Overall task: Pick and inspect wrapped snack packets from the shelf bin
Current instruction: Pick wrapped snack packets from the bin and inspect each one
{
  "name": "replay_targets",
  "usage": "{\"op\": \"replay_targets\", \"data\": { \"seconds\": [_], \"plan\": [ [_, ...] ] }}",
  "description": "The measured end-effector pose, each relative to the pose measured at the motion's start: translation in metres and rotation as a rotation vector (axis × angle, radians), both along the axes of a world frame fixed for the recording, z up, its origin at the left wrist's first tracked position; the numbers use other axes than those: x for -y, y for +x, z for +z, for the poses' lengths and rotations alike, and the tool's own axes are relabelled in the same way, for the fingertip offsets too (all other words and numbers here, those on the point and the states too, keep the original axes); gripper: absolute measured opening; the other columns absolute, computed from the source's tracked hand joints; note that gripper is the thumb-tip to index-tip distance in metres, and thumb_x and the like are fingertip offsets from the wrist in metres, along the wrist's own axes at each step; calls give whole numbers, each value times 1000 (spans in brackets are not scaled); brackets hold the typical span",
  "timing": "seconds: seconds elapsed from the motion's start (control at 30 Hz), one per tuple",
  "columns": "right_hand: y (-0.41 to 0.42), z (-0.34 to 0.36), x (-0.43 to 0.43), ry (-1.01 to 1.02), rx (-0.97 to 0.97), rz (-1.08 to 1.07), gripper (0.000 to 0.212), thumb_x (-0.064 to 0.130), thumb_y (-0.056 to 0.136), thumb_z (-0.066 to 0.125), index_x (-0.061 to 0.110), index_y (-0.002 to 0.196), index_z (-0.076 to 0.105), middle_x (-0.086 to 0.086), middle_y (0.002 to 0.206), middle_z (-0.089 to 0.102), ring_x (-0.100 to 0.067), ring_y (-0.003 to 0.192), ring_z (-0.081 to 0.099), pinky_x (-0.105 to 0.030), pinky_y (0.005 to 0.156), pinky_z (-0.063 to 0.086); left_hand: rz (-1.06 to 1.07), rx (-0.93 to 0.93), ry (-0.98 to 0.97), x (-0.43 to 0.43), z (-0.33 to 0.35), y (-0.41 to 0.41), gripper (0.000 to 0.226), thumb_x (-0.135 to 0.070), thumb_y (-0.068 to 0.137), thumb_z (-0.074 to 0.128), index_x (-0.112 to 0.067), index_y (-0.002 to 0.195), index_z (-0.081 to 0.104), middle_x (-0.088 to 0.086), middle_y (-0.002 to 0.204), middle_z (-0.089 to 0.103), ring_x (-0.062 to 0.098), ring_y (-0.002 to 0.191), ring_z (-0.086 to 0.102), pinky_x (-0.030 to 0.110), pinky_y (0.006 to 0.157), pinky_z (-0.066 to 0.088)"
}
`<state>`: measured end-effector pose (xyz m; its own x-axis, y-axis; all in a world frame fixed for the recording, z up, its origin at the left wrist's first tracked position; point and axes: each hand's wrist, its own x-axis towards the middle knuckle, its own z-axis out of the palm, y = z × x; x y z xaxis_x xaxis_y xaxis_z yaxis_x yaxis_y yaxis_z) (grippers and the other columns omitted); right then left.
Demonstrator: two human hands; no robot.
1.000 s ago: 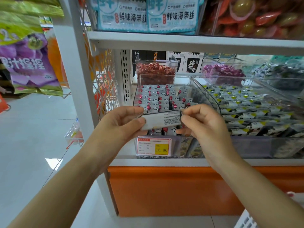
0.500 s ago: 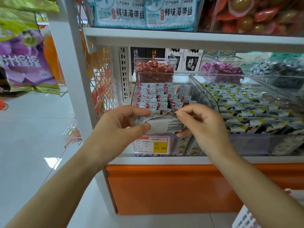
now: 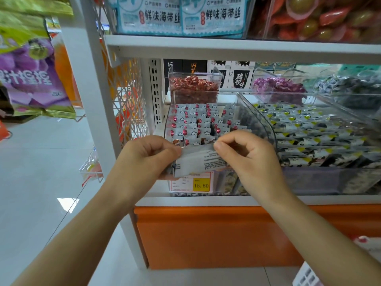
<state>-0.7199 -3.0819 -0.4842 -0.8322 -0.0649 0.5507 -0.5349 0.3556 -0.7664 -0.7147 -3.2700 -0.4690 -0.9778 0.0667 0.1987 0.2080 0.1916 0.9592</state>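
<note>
Fingers [image 3: 222, 149]: curled, pinching one white snack packet [image 3: 196, 163], with the left hand [image 3: 144, 159] and right hand [image 3: 250, 162] at opposite ends. Packet: held (small print facing up) just before the clear bin [image 3: 260, 120], overlapping the price tag [image 3: 191, 184].

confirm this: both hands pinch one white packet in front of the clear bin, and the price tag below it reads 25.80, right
Not quite: in the head view the price tag reads 15.80, not 25.80. The rest stands: the left hand and the right hand both pinch one white packet in front of the clear bin.
</note>
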Motion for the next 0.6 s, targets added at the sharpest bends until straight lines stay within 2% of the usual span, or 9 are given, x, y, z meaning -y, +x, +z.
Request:
{"op": "replay_targets", "data": {
  "seconds": [0.1,0.2,0.3,0.37,0.43,0.5,0.57,0.6],
  "plan": [
    [0,0,0,-37,55,-24,13,15,87,62,20,77,67,2,73,65,-10,70,61,-24,63,51,2,-12,-19,0,-2,0,17,-14,87,59,-6,77,70,0,71,72,11,66,70,21,56,57],
    [-1,1,-1,-110,132,-51,15,15,88,62,18,74,68,3,71,67,-11,69,65,-30,60,56,-22,-72,-131,-1,-2,1,14,-31,81,62,-20,85,70,-7,78,72,7,75,69,21,65,57],
    [-2,1,-4,-263,228,-21,17,15,90,60,10,75,68,-1,72,70,-16,66,69,-35,54,59,-69,-90,-231,0,-2,2,36,-44,64,66,-30,97,67,-13,88,71,2,82,67,16,67,55],
    [-3,0,-5,-288,255,8,16,23,89,60,15,79,70,-2,77,72,-18,67,70,-36,58,60,-55,-129,-256,-1,-2,2,34,-43,65,64,-31,97,67,-15,88,71,1,82,67,14,68,54],
    [-4,0,-6,-322,290,112,17,35,78,64,25,90,71,1,87,73,-19,72,71,-35,68,60,-14,-162,-207,-1,-2,1,23,-40,73,61,-31,94,67,-17,85,72,2,79,68,15,67,54],
    [-5,0,-5,-284,290,182,28,35,72,69,35,100,66,8,97,73,-17,72,71,-28,70,58,29,-188,-157,-1,-4,-3,15,-35,79,60,-32,94,65,-20,83,71,3,76,68,13,63,53],
    [-6,1,-4,-244,234,155,28,21,79,70,39,99,63,12,95,72,-14,66,70,-20,64,55,86,-238,-203,0,-5,-8,28,-43,79,58,-33,104,63,-18,87,71,3,79,67,13,64,52],
    [-7,3,-3,-262,213,119,27,16,81,68,38,97,63,11,91,73,-12,64,69,-18,61,54,125,-271,-269,0,-6,-11,39,-47,78,57,-31,114,61,-18,96,68,1,86,64,14,68,51]
  ]
}}
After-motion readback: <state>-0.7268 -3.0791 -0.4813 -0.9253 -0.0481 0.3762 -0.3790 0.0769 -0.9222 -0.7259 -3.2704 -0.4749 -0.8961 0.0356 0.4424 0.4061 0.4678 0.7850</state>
